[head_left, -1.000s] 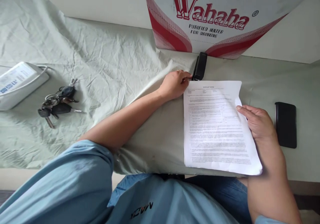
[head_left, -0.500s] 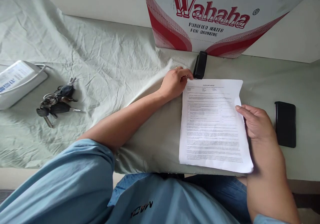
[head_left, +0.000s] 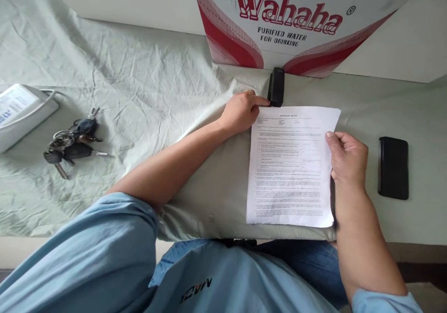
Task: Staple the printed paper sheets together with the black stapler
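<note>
A stack of printed paper sheets (head_left: 291, 173), headed "Overleaf Notes", lies on the green cloth in front of me. My right hand (head_left: 347, 157) grips its right edge, thumb on top and fingers underneath. At the upper left corner of the sheets is my left hand (head_left: 242, 110). Its index finger stretches to the near end of a small black stapler (head_left: 277, 87), and the other fingers are curled at the paper's corner, partly hidden. The stapler lies just beyond the paper's top edge, against the carton.
A Wahaha water carton (head_left: 240, 47) stands at the back. To the right lies a black phone (head_left: 393, 167). A bunch of keys (head_left: 75, 140) and a white device (head_left: 26, 112) with a cord sit at the left on the wrinkled cloth (head_left: 139, 85).
My right hand has moved up along the paper's right edge, and the sheets' lower right corner has swung left. My left index finger has straightened toward the stapler. The view has shifted slightly.
</note>
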The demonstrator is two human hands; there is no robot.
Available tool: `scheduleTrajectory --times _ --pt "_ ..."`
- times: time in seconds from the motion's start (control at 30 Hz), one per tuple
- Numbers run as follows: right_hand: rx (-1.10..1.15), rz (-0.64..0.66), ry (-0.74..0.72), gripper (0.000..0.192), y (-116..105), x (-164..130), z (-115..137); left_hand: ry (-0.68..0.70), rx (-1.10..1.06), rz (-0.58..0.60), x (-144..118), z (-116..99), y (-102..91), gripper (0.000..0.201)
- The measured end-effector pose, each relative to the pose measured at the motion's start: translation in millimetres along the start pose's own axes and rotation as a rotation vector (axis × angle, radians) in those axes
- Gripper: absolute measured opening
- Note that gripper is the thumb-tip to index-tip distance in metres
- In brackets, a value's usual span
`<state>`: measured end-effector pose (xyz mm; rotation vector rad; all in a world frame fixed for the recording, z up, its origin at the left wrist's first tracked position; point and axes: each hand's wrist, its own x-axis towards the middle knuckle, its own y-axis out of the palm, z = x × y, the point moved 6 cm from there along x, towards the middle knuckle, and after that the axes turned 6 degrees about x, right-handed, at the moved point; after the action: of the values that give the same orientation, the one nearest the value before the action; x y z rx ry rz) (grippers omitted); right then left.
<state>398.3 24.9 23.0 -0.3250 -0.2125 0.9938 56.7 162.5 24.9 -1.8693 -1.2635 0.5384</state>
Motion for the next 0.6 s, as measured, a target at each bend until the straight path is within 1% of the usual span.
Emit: scheduleTrajectory --times 0.17,0.3,0.4,0.5,0.6 --pt "-0.014 0.01 -0.068 0.046 2.5 3.9 -5.2 -0.021 0.046 -0.021 -2.6 -0.7 1.3 0.064" --pt "-0.112 0.056 -0.045 0.037 2.2 5.4 -6.3 0.003 0.032 -0.058 -6.2 -1.5 0.9 0.065" --pt "-0.18 0.083 -0.009 0.033 2.6 5.6 -4.1 0.021 0.045 -0.041 -5.6 -2.6 2.8 0.063" --pt "-0.178 0.101 0.029 0.03 3.7 5.7 -3.1 -0.034 0.08 -0.024 -2.9 -3.5 5.1 0.061" --pt "-0.165 0.1 0.034 0.029 4.4 6.6 -2.9 -0.096 0.095 -0.042 -1.5 -5.2 5.7 0.059"
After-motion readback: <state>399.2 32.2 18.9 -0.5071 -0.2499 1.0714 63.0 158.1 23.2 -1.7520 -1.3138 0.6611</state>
